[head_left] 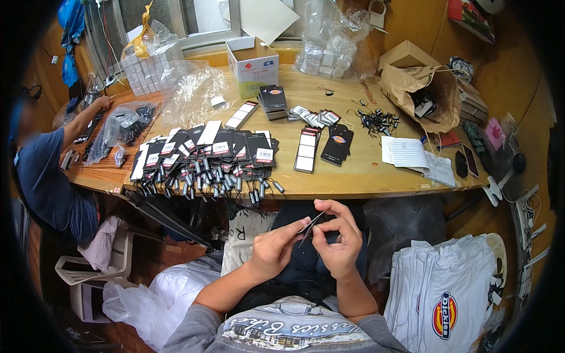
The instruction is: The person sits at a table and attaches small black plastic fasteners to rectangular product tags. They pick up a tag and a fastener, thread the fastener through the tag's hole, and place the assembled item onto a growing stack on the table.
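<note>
Above my lap, just off the table's front edge, my left hand and my right hand meet around dark card hang tags, seen nearly edge-on. The left fingers press them from one side; the right thumb and fingers pinch the other. How many they hold, and whether a string is among them, I cannot make out. Ahead on the left lies a big heap of black hang tags with white labels, their string seals bunched along the front edge. Farther right rest loose black tags and a red-and-white labelled tag.
Behind stand a stack of black tags, small folded tags and an open carton. To the right are black string seals, a paper bag, a notebook and folded white shirts. Another person works at left.
</note>
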Demonstrator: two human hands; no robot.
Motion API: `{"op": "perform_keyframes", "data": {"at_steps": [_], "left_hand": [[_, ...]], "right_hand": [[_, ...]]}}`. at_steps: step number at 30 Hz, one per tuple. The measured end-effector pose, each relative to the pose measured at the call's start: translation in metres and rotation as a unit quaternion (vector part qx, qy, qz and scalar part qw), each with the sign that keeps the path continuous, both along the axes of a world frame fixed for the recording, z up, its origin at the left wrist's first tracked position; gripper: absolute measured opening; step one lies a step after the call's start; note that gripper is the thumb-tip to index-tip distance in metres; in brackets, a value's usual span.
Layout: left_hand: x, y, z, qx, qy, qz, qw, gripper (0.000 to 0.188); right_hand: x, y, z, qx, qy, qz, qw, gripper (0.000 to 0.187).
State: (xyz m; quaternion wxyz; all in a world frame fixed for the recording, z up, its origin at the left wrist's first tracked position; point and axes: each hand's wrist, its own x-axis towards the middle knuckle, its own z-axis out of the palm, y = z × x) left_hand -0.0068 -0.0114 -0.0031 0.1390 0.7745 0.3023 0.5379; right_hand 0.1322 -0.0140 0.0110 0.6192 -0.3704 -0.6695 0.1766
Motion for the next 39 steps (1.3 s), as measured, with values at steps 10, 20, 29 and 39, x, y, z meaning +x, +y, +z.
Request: {"op": "perform_keyframes", "data": {"at_steps": [10,20,29,39], "left_hand": [[-0.005,0.002,0.008,-0.032,0.052,-0.082,0.995,0.036],[-0.004,0.004,0.004,-0.224,-0.240,-0.061,0.943,0.012],[0.000,0.001,0.009,-0.130,-0.215,-0.098,0.963,0.014],[-0.005,0.004,0.015,-0.072,-0.121,-0.133,0.981,0.011]], "right_hand": [[0.012,0.007,-0.015,-0.072,0.108,0.157,0.979,0.010],[0.002,0.004,0.000,0.098,-0.090,-0.004,0.991,0.019],[-0.002,0.001,0.001,0.116,-0.070,-0.028,0.990,0.020],[0.002,0.000,0.005,0.083,-0.045,0.016,0.995,0.020]]}}
